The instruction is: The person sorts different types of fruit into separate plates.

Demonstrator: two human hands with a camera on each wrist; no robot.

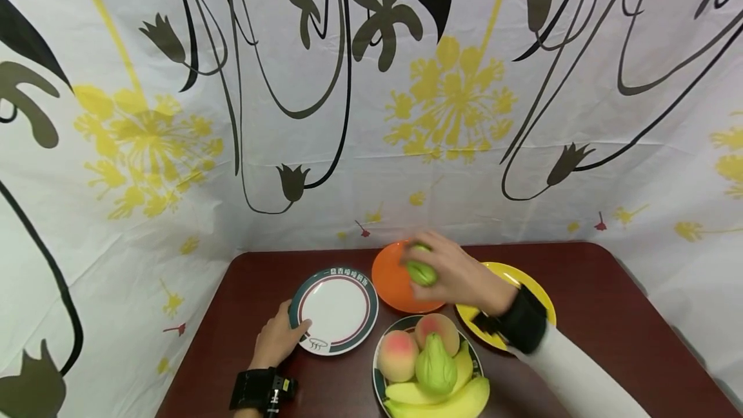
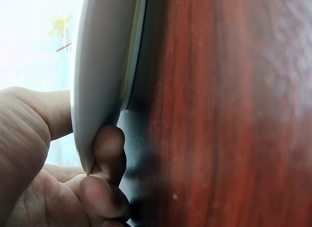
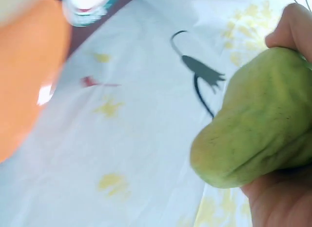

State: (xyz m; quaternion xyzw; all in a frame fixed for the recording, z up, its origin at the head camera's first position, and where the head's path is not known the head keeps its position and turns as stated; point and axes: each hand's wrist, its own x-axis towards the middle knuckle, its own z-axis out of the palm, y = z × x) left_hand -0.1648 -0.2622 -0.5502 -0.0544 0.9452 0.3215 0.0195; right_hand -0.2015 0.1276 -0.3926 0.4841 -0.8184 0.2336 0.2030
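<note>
My right hand (image 1: 458, 276) grips a green chayote (image 1: 421, 273) above the orange plate (image 1: 390, 284), and the hand is blurred. Up close in the right wrist view, the wrinkled chayote (image 3: 258, 122) lies between thumb and fingers. To the left, my left hand (image 1: 275, 337) pinches the rim of a white plate (image 1: 336, 309) with a dark green border. Its thumb is over the rim; in the left wrist view, fingers (image 2: 108, 151) curl under the plate (image 2: 102, 66), whose rim stands off the table there.
Nearer me, a green-rimmed plate (image 1: 379, 376) bears a peach (image 1: 398, 356), another peach (image 1: 439, 334), bananas (image 1: 458, 398) and a second chayote (image 1: 435, 369). A yellow plate (image 1: 542, 295) lies partly under my right forearm. Patterned cloth (image 1: 371, 115) hangs behind the dark red table (image 1: 592, 315).
</note>
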